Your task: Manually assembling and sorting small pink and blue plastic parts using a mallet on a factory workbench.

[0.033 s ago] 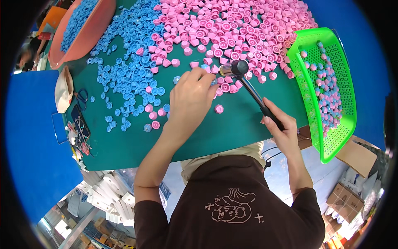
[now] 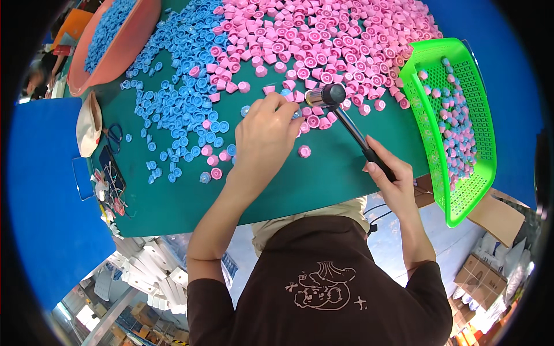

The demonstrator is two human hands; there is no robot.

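My right hand grips the black handle of a mallet, whose black and metal head is level with my left fingertips and just right of them. My left hand is bent over the table, its thumb and fingers closed around a small blue plastic piece; the hand hides most of what lies beneath. Pink plastic cups spread in a heap beyond both hands. Small blue plastic caps lie in a loose pile to the left. One single pink cup sits near my left wrist.
At the right edge stands a green perforated basket with joined pink-and-blue pieces inside. A salmon basin of blue caps is at the far left. A phone, cables and a cloth pouch lie along the green table's left edge.
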